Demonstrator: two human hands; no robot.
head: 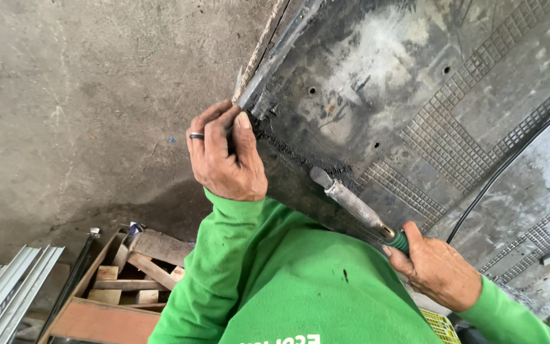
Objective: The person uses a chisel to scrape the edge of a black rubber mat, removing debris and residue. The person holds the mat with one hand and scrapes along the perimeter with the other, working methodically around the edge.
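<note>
My left hand (225,156), with a dark ring on one finger, grips the edge of a thick black rubber sheet (415,95) and pulls a strip of it up at the corner. My right hand (437,267) holds a tool (351,200) with a green handle and a worn metal shaft, its tip laid against the rubber just right of my left hand. The sheet has gridded tread patches and small holes. Green sleeves cover both my arms.
Bare concrete floor (84,102) lies to the left. A wooden crate of timber offcuts (128,280) stands at lower left beside pale metal profiles (1,293). A black cable (510,165) runs across the sheet at right. A yellow mesh object (440,325) shows at the bottom.
</note>
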